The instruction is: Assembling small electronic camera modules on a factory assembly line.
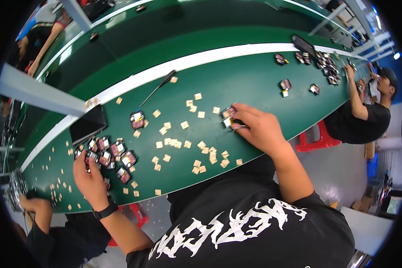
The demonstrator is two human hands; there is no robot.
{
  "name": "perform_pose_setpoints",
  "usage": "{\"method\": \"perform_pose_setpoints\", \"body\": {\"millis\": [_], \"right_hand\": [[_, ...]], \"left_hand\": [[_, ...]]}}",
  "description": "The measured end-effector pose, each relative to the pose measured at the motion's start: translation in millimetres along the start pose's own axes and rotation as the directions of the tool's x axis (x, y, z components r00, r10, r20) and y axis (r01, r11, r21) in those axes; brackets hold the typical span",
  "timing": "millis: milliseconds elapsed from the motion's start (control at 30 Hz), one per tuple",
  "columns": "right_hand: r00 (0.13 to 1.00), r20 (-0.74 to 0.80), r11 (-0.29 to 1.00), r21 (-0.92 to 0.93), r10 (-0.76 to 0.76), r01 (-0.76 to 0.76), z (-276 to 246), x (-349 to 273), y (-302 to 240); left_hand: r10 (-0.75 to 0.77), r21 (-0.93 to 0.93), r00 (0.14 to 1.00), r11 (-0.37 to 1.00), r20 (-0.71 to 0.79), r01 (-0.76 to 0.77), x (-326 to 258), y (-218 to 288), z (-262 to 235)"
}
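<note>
Basically, right hand (260, 127) is closed on a black module (228, 117) by its right side, at the green table (236, 80), just beside loose pale squares (216, 110). Best held level, by the edges. Left hand (90, 179) reaches into the module cluster (117, 147); grip hidden, can't tell. Light touch there should avoid shoving neighbours. Farther out: black tray (88, 125), then a thin-shafted tool (161, 85).

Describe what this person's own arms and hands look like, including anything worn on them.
Both forearms are bare below short black sleeves, with no gloves or cables visible on them. Above the left hand, a black band circles the wrist, perhaps a watch; the right hand shows no band. The black shirt carries a jagged white print.
</note>
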State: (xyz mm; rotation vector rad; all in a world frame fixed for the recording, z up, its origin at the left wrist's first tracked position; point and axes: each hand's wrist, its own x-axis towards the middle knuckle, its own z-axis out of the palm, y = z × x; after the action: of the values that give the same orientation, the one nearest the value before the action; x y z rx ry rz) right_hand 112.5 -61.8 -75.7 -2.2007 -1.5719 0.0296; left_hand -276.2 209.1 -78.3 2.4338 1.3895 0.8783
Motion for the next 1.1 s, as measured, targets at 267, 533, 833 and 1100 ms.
{"method": "perform_pose_setpoints", "body": {"millis": [267,533,833,1100], "right_hand": [[0.998,0.068,0.994,0.107,-0.009,0.002,-7.6,10.0,-0.9],[0.982,0.09,0.793,0.579,0.167,-0.188,-8.3,15.9,-47.1],[0.972,0.107,0.606,0.766,0.209,-0.215,-19.7,-0.9,-77.8],[0.954,0.155,0.82,0.488,0.255,-0.298,-24.5,-6.2,-67.6]], "left_hand": [[0.154,0.143,0.98,0.98,-0.124,-0.136,0.6,58.9,19.6],[0.112,-0.659,0.66,-0.047,0.743,0.751,-66.2,186.3,62.8],[0.128,-0.596,0.591,0.003,0.796,0.803,-54.3,186.9,80.8],[0.103,-0.673,0.671,0.239,0.734,0.7,-62.2,183.9,85.2]]}}
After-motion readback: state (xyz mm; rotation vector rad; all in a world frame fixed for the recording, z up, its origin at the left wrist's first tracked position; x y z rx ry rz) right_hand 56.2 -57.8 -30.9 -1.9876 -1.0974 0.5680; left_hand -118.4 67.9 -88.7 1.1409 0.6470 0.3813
